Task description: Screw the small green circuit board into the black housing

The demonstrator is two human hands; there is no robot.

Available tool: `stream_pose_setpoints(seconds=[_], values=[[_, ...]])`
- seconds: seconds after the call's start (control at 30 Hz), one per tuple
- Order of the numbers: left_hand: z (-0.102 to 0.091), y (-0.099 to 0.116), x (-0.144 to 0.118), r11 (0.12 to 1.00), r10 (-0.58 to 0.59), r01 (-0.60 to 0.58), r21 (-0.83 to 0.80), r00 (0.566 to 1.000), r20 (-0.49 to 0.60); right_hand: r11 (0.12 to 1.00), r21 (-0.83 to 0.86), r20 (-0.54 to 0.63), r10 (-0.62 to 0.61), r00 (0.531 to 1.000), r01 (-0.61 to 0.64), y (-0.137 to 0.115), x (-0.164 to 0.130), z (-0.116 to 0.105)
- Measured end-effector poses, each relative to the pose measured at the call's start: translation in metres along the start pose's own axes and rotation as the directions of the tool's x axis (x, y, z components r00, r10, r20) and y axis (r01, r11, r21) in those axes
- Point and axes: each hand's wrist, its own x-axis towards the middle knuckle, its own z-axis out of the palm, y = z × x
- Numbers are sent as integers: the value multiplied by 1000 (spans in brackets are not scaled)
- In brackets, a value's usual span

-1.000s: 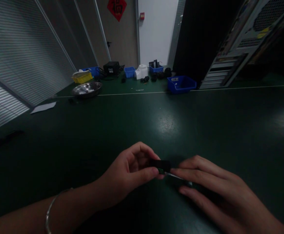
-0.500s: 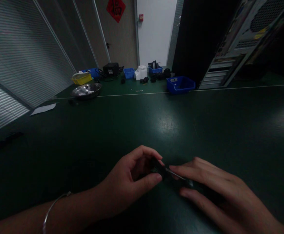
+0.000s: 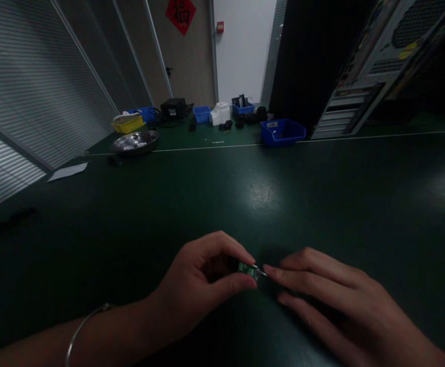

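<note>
My left hand [image 3: 203, 285] pinches a small green circuit board [image 3: 248, 269] between thumb and fingertips, a little above the dark green table top. One face of the board is turned up, and its left part is hidden in the fingers. My right hand [image 3: 333, 293] is beside it on the right, closed around a thin metal tool [image 3: 262, 273]. Only the tool's slim, shiny tip shows, at the board's right end; the rest is under the fingers, so its kind is unclear. Whether the tip touches the board I cannot tell.
Farther back on the table [image 3: 192, 188] stand a metal bowl [image 3: 136, 143], a yellow basket [image 3: 129, 124], a white plastic part [image 3: 220, 114] and a blue bin [image 3: 282, 133]. A computer case [image 3: 363, 86] rises at the right rear. Dark items [image 3: 10, 221] and a paper sheet [image 3: 67, 172] lie left.
The board has turned in my left hand, so its green face now shows more. More of the tool was visible earlier; now my right fingers cover most of it.
</note>
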Motion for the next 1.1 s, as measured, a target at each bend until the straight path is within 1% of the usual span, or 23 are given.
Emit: stream_pose_setpoints(seconds=[0.07,0.13,0.23,0.37,0.47,0.57,0.63,0.7,0.77,0.8,0.87,0.93,1.0,1.1], values=[[0,2,-1,995,28,-28,100,1000,-1,1000,-1,20,5,1000,-5,0,1,-1],[0,3,-1,993,37,-36,109,999,-2,1000,21,34,16,999,-17,-1,2,-1],[0,4,0,999,-17,17,-34,1000,0,997,74,32,22,999,-24,-1,4,-1],[2,4,2,972,-101,103,-210,995,23,993,114,14,8,1000,-10,-1,5,0],[2,3,2,953,-138,141,-269,990,29,991,130,9,9,1000,-10,-1,5,1],[1,4,2,951,-155,159,-265,987,36,992,127,-8,29,1000,-27,-1,4,1],[0,5,1,962,-148,151,-226,989,30,993,107,-30,48,998,-45,-1,3,1],[-1,5,0,983,-120,123,-134,992,31,994,79,-68,76,995,-71,-1,1,2],[-2,6,-1,998,-62,60,36,995,75,994,62,-123,92,988,-85,0,-1,3],[-2,7,-1,991,-21,4,136,992,127,994,58,-151,95,984,-88,0,-2,3],[-1,8,-2,941,45,-132,312,962,270,994,54,-190,99,977,-90,0,-2,4],[-1,9,-2,881,74,-240,409,921,382,995,50,-194,99,976,-91,0,-2,4],[0,10,-3,844,70,-277,460,906,417,995,45,-187,99,977,-92,0,-2,3],[1,10,-4,830,68,-279,484,911,408,994,41,-198,104,975,-97,-1,-4,3]])
